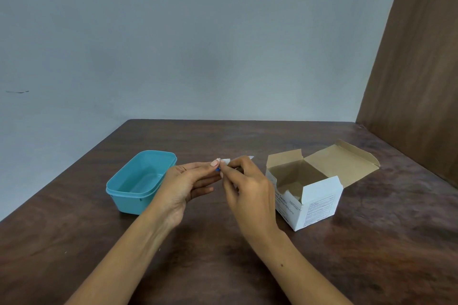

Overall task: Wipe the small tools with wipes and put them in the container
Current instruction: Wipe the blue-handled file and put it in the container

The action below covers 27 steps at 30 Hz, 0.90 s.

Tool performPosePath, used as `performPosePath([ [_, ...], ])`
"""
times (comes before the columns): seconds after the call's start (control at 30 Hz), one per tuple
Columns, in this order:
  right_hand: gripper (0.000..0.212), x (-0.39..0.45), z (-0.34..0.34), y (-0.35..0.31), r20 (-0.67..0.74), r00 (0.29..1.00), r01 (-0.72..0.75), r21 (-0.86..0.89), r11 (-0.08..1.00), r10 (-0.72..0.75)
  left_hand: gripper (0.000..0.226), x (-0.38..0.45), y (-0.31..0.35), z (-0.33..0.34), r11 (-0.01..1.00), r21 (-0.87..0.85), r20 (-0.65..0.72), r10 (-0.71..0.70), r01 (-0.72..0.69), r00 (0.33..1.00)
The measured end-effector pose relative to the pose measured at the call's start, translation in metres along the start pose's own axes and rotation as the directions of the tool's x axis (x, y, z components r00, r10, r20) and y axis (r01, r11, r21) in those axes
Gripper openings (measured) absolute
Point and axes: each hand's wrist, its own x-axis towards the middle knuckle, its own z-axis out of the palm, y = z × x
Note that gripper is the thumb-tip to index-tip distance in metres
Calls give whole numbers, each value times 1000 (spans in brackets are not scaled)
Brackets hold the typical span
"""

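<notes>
Hands meet above the counter (223, 267): my left hand (190, 183) pinches a small blue tool (217, 169), my right hand (247, 188) pinches the white wipe (226, 161) around it. Container (138, 181) waits open at nine o'clock; I'd rub slowly, grip firm.
</notes>
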Motion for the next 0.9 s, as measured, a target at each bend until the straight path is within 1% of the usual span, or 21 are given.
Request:
performPosePath([
  [0.07, 21, -1, 0, 0, 27, 1000, 7, 5, 1000, -7, 33, 1, 0, -1, 1000, -3, -9, -1, 1, 1000],
  [0.13, 22, -1, -1, -1, 21, 1000, 12, -9, 1000, -11, 31, 1, 0, -2, 1000, -2, -7, 4, -4, 1000],
  [0.3, 24, 3, -3, 1, -82, 995, -62, -83, 995, 55, 28, 1, 3, -2, 1000, -4, 16, 13, -13, 1000],
  [0.5, 22, 0, 0, 3, -7, 998, 63, -25, 998, -63, 35, 1, 2, -1, 1000, 13, 11, 5, -5, 1000],
  [0.6, 18, 2, -2, 4, 0, 996, 86, -38, 996, -86, 31, 1, 1, -2, 1000, 5, 4, 1, -1, 1000],
  [0.7, 18, 3, -4, 4, -15, 996, 93, -58, 994, -94, 25, 1, 2, -3, 1000, 1, 4, -9, 9, 1000],
  [0.9, 20, 4, -4, 3, -87, 994, 66, -37, 997, -69, 25, -2, 5, -1, 1000, -8, 45, 4, -4, 999],
])
